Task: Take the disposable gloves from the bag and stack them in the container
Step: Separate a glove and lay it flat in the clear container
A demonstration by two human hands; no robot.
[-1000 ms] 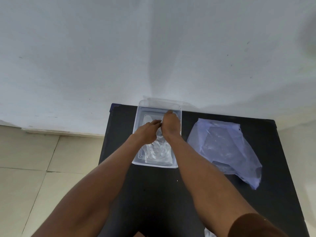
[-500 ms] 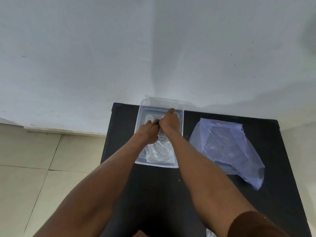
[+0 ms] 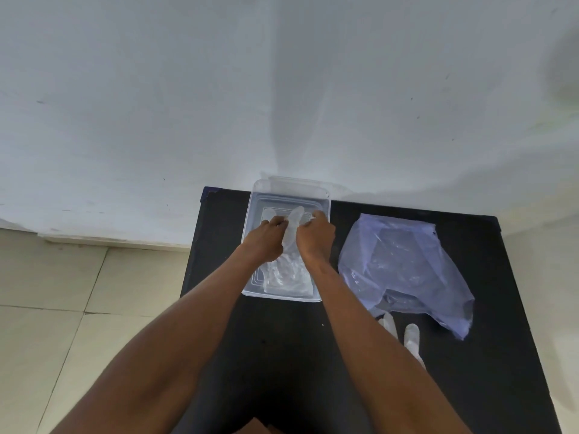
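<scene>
Both your hands, left hand [image 3: 266,238] and right hand [image 3: 315,238], are inside the container [image 3: 255,195], fingers curled and pinching the thin clear glove [image 3: 289,270], likely to spread it flat on the stack. It looks filmy and crinkled; bag [image 3: 404,270] sits just right, more gloves [image 3: 412,338] near it.
</scene>
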